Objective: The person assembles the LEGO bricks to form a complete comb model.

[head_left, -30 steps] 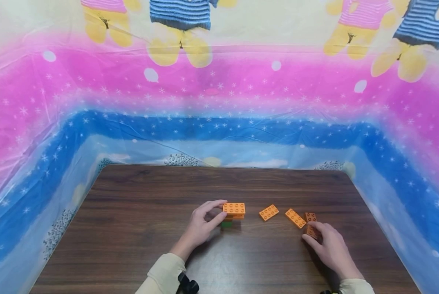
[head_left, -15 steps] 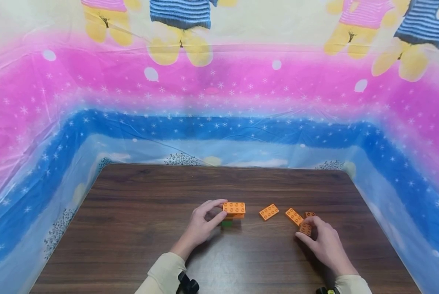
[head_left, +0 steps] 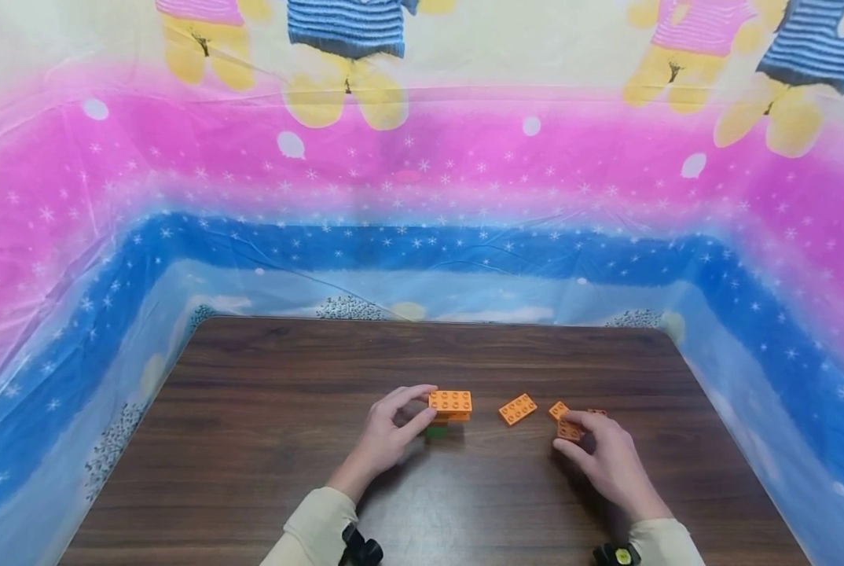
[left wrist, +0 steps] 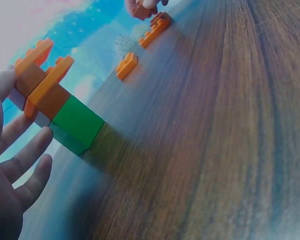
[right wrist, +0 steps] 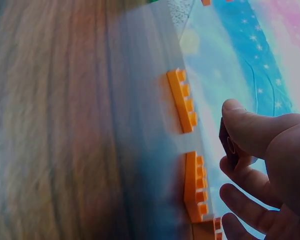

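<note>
My left hand [head_left: 387, 428] holds the upper part of a brick tower between thumb and fingers. In the left wrist view, the tower has a green block [left wrist: 79, 124] at its base, with brown bricks [left wrist: 54, 101] and flat orange bricks [left wrist: 60, 75] alternating above it. The top orange brick [head_left: 450, 401] shows several studs and overhangs to the right. My right hand [head_left: 616, 460] pinches a small brown brick [head_left: 568, 429], raised off the table. Part of that brick [right wrist: 227, 142] is hidden by the thumb in the right wrist view.
A loose orange brick [head_left: 517, 409] lies right of the tower. Another orange brick [head_left: 558, 409] is partly covered by the right hand and its brick. A second brown brick [right wrist: 205, 230] sits beside it. A printed cloth [head_left: 422, 248] hangs behind the dark wooden table [head_left: 309, 362].
My right hand has lifted the brown brick and carried it left, over the nearer part of an orange brick. My left hand and the tower have stayed put.
</note>
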A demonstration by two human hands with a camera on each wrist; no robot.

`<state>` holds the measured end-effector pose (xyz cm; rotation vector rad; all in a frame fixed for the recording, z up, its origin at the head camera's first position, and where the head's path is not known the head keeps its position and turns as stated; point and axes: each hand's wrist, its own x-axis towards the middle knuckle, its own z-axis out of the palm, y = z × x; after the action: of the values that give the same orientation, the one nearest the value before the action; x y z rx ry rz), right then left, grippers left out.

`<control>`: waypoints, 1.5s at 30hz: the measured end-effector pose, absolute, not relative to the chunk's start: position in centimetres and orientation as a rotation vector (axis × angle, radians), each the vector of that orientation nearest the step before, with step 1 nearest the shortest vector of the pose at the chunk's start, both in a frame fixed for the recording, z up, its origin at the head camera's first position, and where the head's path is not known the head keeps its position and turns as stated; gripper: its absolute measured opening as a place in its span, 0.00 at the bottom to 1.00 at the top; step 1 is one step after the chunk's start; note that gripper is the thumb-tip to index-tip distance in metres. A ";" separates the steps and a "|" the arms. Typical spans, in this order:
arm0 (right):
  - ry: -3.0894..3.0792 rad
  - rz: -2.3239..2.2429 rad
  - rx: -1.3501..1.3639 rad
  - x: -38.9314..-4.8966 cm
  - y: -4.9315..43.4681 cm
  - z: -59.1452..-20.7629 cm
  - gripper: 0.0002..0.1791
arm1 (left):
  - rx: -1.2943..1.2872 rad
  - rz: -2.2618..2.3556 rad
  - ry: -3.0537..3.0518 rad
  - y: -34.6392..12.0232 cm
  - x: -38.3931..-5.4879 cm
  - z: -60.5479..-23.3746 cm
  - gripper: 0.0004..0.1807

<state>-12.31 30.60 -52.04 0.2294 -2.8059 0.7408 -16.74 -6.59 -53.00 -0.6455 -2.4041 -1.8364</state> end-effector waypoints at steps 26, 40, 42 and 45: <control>-2.745 0.846 0.363 -13.9 26.6 -50.2 0.23 | -0.647 -1.835 -2.369 -6.5 -16.7 -53.3 0.20; -2.711 0.900 0.425 -14.9 23.8 -49.2 0.26 | -0.644 -1.868 -2.330 -6.4 -16.7 -53.4 0.20; -2.711 0.913 0.435 -15.0 23.4 -48.9 0.26 | -0.650 -1.867 -2.333 -6.4 -16.7 -53.4 0.20; -2.705 0.915 0.457 -15.2 22.9 -48.6 0.26 | -0.649 -1.864 -2.339 -6.5 -16.7 -53.4 0.20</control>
<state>-15.16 22.90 -48.59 0.4571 -2.7049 0.9147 -16.72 -6.45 -53.40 -0.6486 -2.3393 -1.8642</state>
